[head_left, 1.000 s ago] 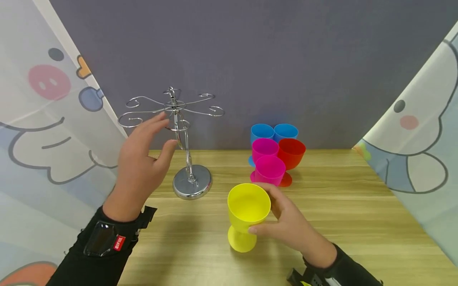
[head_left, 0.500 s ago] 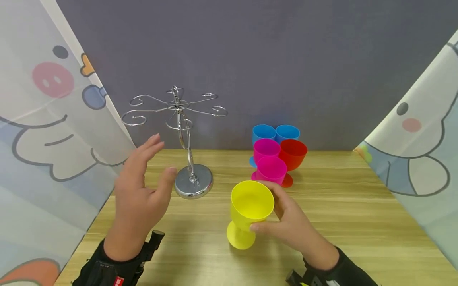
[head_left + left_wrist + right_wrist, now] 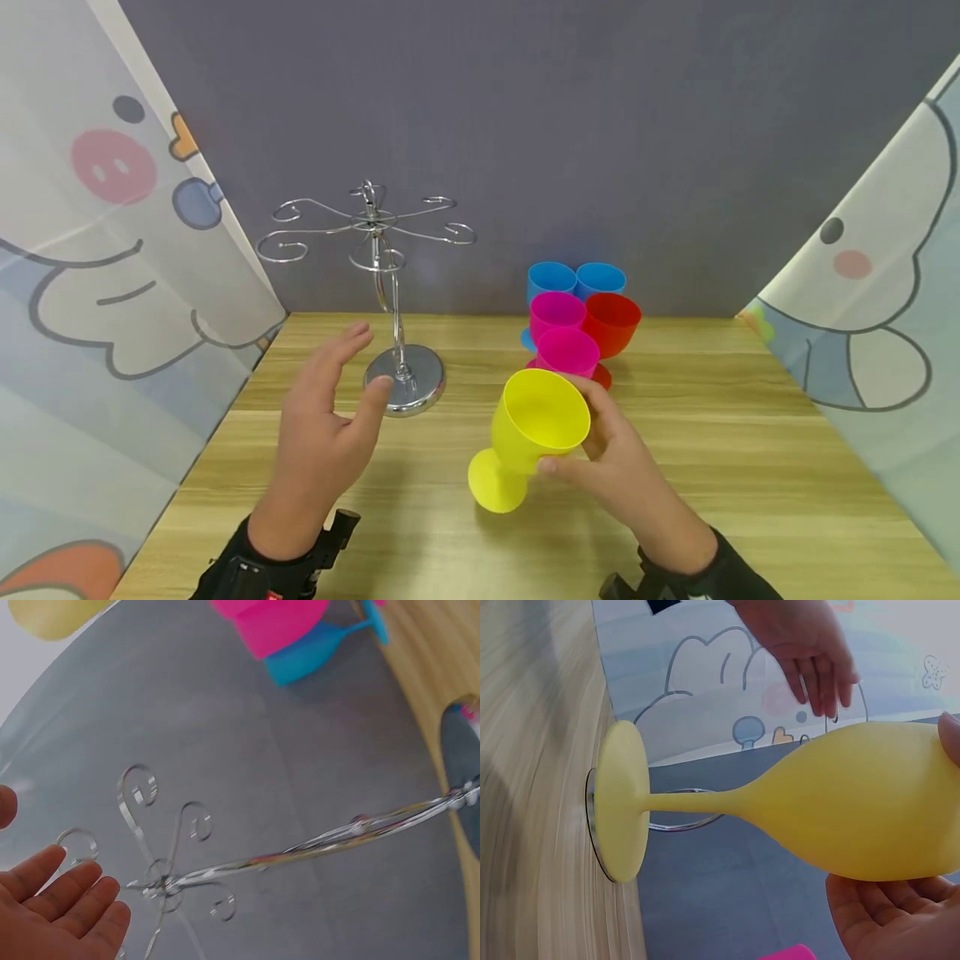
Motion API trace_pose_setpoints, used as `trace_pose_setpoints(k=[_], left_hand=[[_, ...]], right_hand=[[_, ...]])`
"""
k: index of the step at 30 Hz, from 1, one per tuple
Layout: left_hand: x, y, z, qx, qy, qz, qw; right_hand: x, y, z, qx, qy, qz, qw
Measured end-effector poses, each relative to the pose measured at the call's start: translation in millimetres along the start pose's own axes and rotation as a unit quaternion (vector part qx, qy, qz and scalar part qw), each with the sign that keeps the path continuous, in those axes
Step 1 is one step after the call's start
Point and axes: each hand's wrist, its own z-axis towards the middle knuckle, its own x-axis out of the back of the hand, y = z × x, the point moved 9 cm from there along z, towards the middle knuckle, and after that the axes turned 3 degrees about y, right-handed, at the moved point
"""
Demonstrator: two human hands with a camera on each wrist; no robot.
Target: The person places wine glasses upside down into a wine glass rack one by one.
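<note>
My right hand (image 3: 626, 475) grips a yellow plastic wine goblet (image 3: 513, 437) by its bowl, thumb on the near side and fingers behind. The goblet leans, rim towards the right and foot towards the left. In the right wrist view its long stem and round foot show, with the foot close by the tabletop. My left hand (image 3: 322, 442) hangs in the air with fingers extended and thumb apart, holding nothing. Just beyond it stands a chrome glass rack (image 3: 397, 325) with curled wire arms and a round base. Nothing hangs on the arms.
Behind the yellow goblet several others stand close together: two blue (image 3: 551, 279), two pink (image 3: 566, 352) and one red (image 3: 613, 325). A grey panel (image 3: 675, 167) backs the wooden table (image 3: 712, 433), and cartoon-printed sheets (image 3: 862, 325) flank both sides.
My left hand has come down from the rack's arms towards me, then slightly right. The yellow goblet has tipped further, its rim moving right and its foot shifting left.
</note>
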Motion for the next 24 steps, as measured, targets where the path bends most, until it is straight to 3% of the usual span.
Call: trace_pose_setpoints(k=[6,15,24], left_hand=[[-18.8,-9.2,-10.2,0.023,-0.034,-0.005,0.9991],[-35.8,-11.3,-21.5,0.013,-0.048,-0.018,0.9986],[-42.9,-19.2,-38.6,0.052,-0.060,-0.016,0.9967]], right_hand=[[-0.9,0.1,1.3,-0.004,0.012,0.051,0.9986],[4.1,0.3,-3.4,-0.014,0.038,0.128,0.9910],[13.2,0.7,-8.6,-0.002,0.069,0.217,0.9738]])
